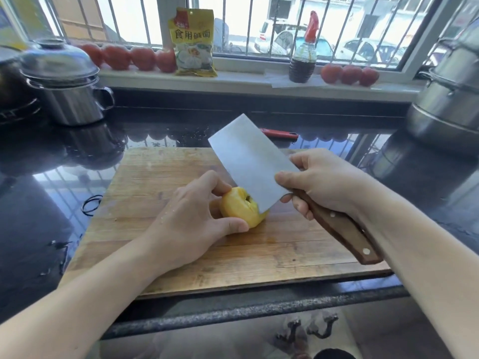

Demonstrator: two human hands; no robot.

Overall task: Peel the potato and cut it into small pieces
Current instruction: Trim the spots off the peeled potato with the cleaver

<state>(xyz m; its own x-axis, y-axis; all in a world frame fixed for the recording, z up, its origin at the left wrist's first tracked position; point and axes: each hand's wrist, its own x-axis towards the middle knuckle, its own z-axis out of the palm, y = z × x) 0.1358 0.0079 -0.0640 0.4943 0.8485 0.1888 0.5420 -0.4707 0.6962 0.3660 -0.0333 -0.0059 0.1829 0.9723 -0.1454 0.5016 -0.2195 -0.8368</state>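
1. On the wooden cutting board (181, 255), left of its middle, the left hand (189, 224) curled round the potato (239, 207), thumb on the near side and fingers over the far side, pinning it to the wood. To my eye those fingertips wanted tucking back, knuckles toward the blade, since they sat close to where the edge would fall.

2. At the board's centre lay the potato itself: peeled, pale yellow and smooth, with one small dark hollow on top where an eye or blemish had not come away. It was whole, no slices off it yet. It looked rounded and wet enough to roll, so a first cut to give it a flat face would have steadied everything after.

3. Just right of the potato, the cleaver (248, 164) stood tilted, its broad blade leaning away toward the window, the lower corner touching the potato's right end. I judged the cutting about to begin; squaring the blade upright first would have kept the pieces even.

4. Over the board's right half, the right hand (321, 182) gripped the cleaver, fingers wrapped round the brown riveted handle where it meets the blade, forefinger and thumb riding onto the steel. That choked-up hold looked sound for control.
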